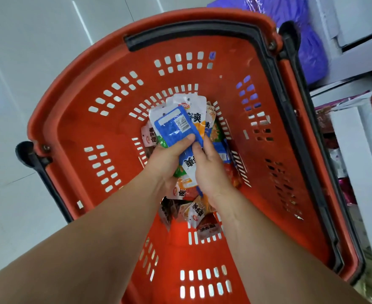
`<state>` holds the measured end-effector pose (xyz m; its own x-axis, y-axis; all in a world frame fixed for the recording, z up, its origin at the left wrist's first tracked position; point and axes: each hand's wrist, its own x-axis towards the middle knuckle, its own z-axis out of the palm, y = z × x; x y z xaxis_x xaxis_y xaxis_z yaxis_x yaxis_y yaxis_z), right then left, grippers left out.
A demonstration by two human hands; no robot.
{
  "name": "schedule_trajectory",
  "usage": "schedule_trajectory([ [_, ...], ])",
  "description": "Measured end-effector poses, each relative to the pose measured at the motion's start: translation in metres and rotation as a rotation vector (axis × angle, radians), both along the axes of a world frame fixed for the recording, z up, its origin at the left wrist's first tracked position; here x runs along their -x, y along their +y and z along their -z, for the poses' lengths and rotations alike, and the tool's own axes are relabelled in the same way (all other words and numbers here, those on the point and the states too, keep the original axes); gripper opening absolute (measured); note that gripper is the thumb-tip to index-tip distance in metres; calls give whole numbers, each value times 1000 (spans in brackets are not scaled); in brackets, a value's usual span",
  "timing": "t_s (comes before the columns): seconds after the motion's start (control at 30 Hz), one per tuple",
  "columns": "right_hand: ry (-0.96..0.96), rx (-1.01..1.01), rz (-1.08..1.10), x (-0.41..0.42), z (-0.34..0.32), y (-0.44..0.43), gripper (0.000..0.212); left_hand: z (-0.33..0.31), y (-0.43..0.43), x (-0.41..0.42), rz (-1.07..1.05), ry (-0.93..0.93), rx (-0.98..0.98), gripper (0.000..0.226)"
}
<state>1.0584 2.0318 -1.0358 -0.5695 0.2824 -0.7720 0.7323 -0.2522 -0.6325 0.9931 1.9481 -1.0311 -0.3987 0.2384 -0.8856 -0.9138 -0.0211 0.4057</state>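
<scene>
Basket, red plastic, stands on white tiled floor. Left hand is deep inside it, gripping a fanned stack of snack packets, thumb pressed on the blue packet on top. Right hand is curled round the near end of the same stack, thumb touching the blue packet. Stack is held low over the basket bottom. Loose packets lie under the wrists. Black handle lies along the far rim. Purple bag and white shelf are just beside the basket.
</scene>
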Motion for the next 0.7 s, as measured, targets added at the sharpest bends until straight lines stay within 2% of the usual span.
schedule_trajectory([
  [0.1, 9, 58, -4, -5, -2, 2, 41, 4, -4, 0, -3, 18, 17, 29],
  [0.2, 14, 182, -36, -12, -1, 8, 40, 5, -12, 1, 6, 15, 97, 29],
  [0.27, -27, 190, -23, -16, 3, 13, 40, 6, -15, 3, -18, 10, 182, 32],
  [0.33, -113, 20, -47, -21, 19, 20, 39, 11, -18, 4, -34, 40, 283, 34],
  [0.43, -257, -393, -225, -27, 47, 35, 42, 22, -21, 1, -15, 132, 410, 32],
  [0.5, -244, -557, -265, -26, 60, 43, 43, 28, -20, -3, -26, 172, 457, 32],
  [0.6, -164, -621, -398, -16, 72, 46, 63, 37, -18, -6, -15, 184, 486, 33],
  [0.7, -173, -533, -687, -7, 87, 45, 77, 42, -19, -6, 6, 195, 507, 35],
])
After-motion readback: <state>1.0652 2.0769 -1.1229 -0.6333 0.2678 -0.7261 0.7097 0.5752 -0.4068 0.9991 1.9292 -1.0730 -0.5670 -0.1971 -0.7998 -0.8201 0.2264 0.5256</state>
